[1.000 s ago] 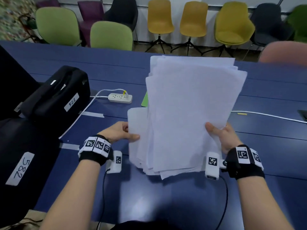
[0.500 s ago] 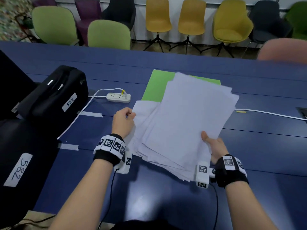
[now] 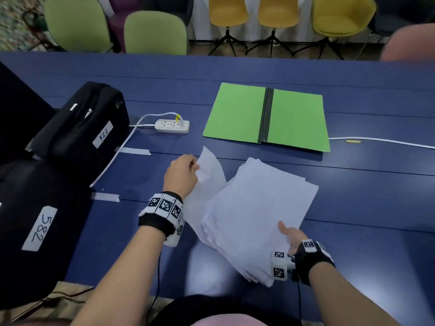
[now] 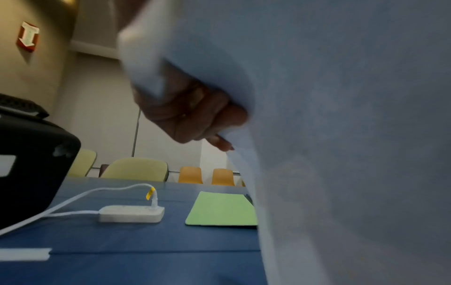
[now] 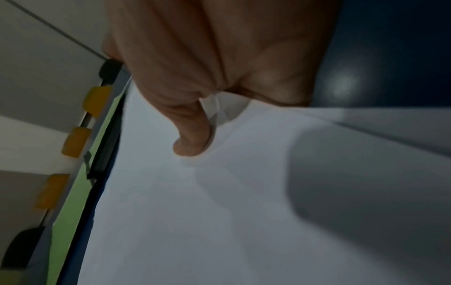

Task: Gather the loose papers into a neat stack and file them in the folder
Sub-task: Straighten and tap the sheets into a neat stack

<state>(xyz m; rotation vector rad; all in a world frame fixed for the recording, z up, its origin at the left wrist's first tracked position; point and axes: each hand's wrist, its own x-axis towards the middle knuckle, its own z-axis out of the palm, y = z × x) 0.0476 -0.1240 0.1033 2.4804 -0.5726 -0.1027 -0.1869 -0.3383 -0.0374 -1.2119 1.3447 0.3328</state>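
A thick bundle of white papers (image 3: 254,215) hangs low over the blue table (image 3: 353,208), its sheets fanned unevenly. My right hand (image 3: 290,238) grips its near right corner, thumb (image 5: 192,135) on top. My left hand (image 3: 182,172) pinches the left edge of the lower sheets (image 4: 341,135), which curl upward there. The green folder (image 3: 268,116) lies open and flat on the table beyond the papers, with a dark spine down its middle. In the left wrist view the folder (image 4: 219,208) shows past the paper's edge.
A white power strip (image 3: 171,125) with its cable lies left of the folder. Two black cases (image 3: 82,123) with number labels fill the table's left side. Another white cable (image 3: 381,142) runs off to the right. Chairs (image 3: 155,34) line the far edge.
The bundle went from upright in front of me to low and nearly flat near the table's front. Both hands came down and toward me with it, uncovering the whole open folder.
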